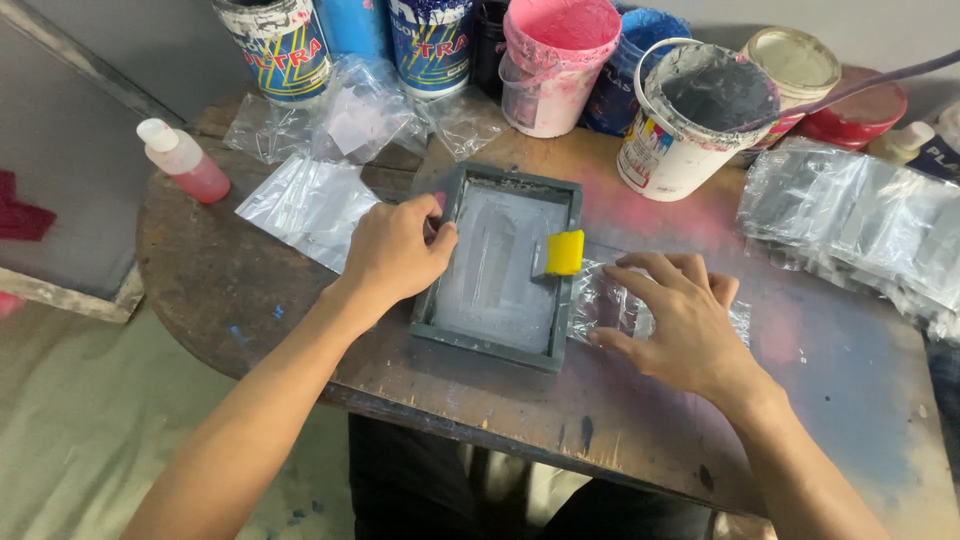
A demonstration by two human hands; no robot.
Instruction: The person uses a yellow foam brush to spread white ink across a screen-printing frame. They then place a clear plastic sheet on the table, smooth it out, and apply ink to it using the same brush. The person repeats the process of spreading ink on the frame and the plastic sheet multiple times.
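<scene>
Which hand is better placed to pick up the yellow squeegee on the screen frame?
Probably the right hand: it lies flat on a clear plastic bag right beside the yellow squeegee. The left hand grips the screen frame's far edge.

A worn wooden table [240, 290] with a rounded left end is filling most of the view, its top showing pink and blue paint stains. Behind it a plain grey wall [130, 40] is running along the top edge, and soft, even light is falling with only faint shadows. Below, a pale greenish floor [70, 440] is lying, possibly covered with a sheet, though that is hard to tell.
</scene>
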